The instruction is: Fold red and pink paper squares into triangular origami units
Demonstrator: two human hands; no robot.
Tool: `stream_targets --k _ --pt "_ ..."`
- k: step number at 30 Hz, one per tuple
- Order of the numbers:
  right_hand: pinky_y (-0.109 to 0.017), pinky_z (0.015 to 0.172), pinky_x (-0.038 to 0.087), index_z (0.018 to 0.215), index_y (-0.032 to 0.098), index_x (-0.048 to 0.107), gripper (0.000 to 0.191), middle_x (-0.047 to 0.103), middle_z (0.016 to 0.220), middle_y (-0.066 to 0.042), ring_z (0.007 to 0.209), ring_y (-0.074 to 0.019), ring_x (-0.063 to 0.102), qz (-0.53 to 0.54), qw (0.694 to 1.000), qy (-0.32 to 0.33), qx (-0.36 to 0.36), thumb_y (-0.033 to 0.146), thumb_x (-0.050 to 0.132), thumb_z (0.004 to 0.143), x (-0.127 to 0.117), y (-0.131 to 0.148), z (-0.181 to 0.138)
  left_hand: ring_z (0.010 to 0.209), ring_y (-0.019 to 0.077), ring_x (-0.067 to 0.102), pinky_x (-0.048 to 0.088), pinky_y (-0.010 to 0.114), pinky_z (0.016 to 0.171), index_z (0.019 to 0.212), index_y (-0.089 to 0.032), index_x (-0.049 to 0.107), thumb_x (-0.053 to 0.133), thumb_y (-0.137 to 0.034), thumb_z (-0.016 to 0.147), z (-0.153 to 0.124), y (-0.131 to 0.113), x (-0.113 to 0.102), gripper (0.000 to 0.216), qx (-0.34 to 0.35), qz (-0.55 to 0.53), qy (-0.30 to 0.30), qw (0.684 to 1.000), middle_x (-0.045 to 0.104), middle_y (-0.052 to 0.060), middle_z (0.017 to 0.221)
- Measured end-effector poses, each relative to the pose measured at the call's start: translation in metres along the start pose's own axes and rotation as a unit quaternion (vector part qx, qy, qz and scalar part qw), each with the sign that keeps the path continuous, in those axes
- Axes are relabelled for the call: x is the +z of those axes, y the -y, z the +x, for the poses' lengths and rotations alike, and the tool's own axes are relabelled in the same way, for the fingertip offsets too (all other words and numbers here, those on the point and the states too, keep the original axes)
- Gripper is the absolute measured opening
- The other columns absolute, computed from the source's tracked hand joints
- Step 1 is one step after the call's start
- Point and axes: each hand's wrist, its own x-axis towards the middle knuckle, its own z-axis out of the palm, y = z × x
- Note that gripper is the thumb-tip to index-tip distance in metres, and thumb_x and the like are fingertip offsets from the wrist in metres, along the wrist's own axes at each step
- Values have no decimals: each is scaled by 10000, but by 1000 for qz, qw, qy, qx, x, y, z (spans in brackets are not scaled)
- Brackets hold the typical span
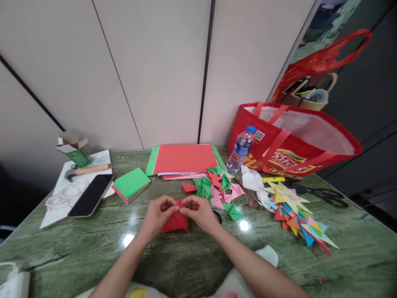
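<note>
Bare left hand (159,210) and right hand (200,210) pinched a folded red paper shape (174,223) I judged light, crushable, best held along creases.

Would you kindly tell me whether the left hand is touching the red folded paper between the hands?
Touching: the head view shows the left hand with its thumb and fingertips against the red folded paper, near its raised tip.

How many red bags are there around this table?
2 that I can see: a red tote bag at the table's back right, behind the water bottle, and a red plastic bag above and beyond it. Others may be hidden.
</note>
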Motion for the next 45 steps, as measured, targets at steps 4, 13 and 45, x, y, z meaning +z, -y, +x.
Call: stream_targets --k 4,13,45 --pt "-262 620 457 719 176 594 236 625 667 7 618 -130 577 28 999 10 16 233 728 533 1 1 0 600 141 561 438 234 567 775 -128 596 641 -269 623 -1 -3 1 212 -30 -38 14 999 613 14 633" --pt "-234 568 440 694 169 592 246 611 640 10 573 -115 548 24 1000 -4 8 241 743 513 1 5 -1 488 98 436 316 183 458 592 -108 628 515 -352 730 -1 -1 -2 302 -27 42 97 994 547 -15 506" --pt "-220 555 469 752 173 618 96 595 634 18 538 -102 559 33 998 -1 -45 232 628 677 2 13 -4 640 146 646 502 232 593 942 -168 623 418 -179 834 -8 9 2 232 294 328 9 898 694 60 761"
